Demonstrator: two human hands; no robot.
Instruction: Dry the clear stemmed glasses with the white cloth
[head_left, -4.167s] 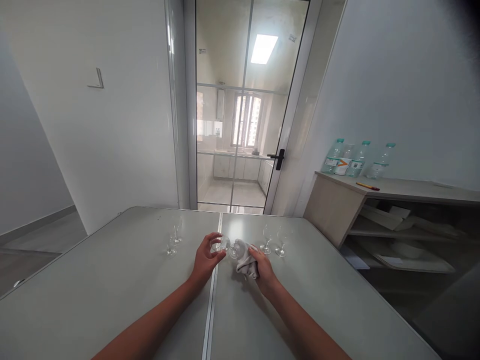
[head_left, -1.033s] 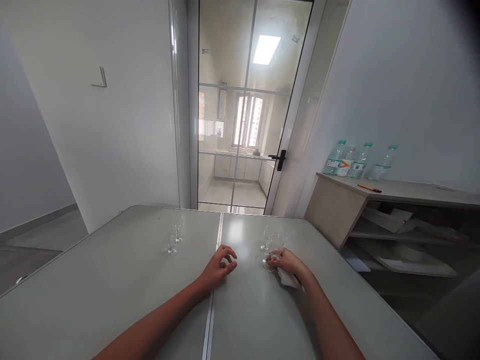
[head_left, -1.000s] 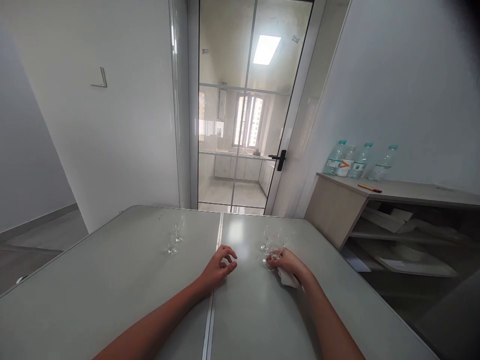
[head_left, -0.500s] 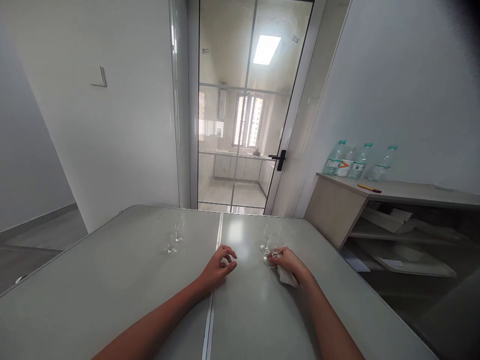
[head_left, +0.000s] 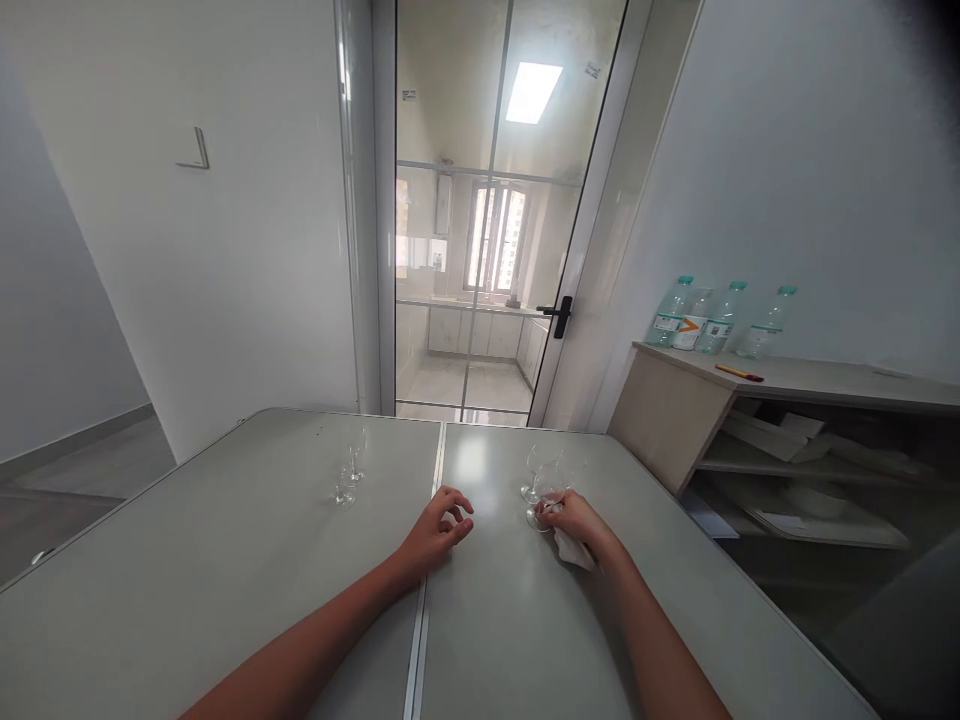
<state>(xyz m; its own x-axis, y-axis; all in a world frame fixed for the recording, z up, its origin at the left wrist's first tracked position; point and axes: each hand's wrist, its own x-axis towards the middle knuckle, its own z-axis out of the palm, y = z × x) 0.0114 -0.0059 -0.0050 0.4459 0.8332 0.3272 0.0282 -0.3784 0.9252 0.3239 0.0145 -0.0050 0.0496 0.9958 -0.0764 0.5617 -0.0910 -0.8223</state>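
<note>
On the right half of the pale table (head_left: 502, 620), my right hand (head_left: 577, 522) is closed around the stem of a clear wine glass (head_left: 538, 516), whose foot is on or close to the tabletop. A crumpled white cloth or tissue (head_left: 574, 550) hangs out below the palm of that same hand. Just behind stands another clear stemmed glass (head_left: 529, 490), with more faint glass beside it. My left hand (head_left: 442, 522) rests near the table's centre seam, fingers loosely curled and apart from the thumb, holding nothing. Farther left stand clear stemmed glasses (head_left: 345, 493).
A metal seam (head_left: 421, 630) splits the tabletop. Beyond the far edge is a glass door (head_left: 480, 240) with a black handle (head_left: 562, 317). At right, a low shelf unit (head_left: 667, 410) carries several plastic bottles (head_left: 718, 325) and a yellow-and-red stick (head_left: 739, 373).
The view has shifted very slightly. Both hands, the cloth and the glasses keep nearly the same places on the table.
</note>
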